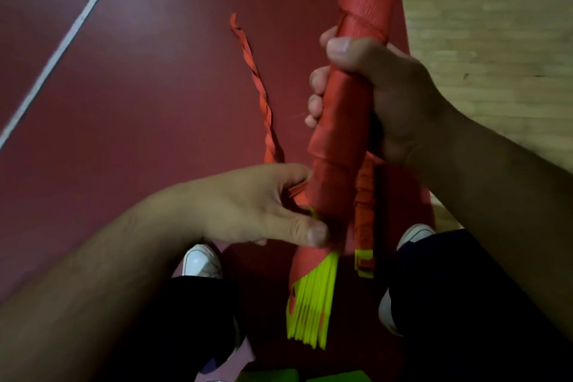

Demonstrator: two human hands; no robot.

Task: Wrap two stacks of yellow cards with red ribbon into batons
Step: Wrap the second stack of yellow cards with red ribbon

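A person's right hand (pixel 384 96) is gripping the red-wrapped baton (pixel 341 133) at mid-length, fingers curled round it, while the left hand (pixel 248 205), nearer the baton's unwrapped end, is pinching the lowest wrap under its thumb. The baton's long axis is running away from the body, its yellow cards (pixel 313 304) pointing back at the person; loose ribbon (pixel 259 87) is trailing left of the baton.
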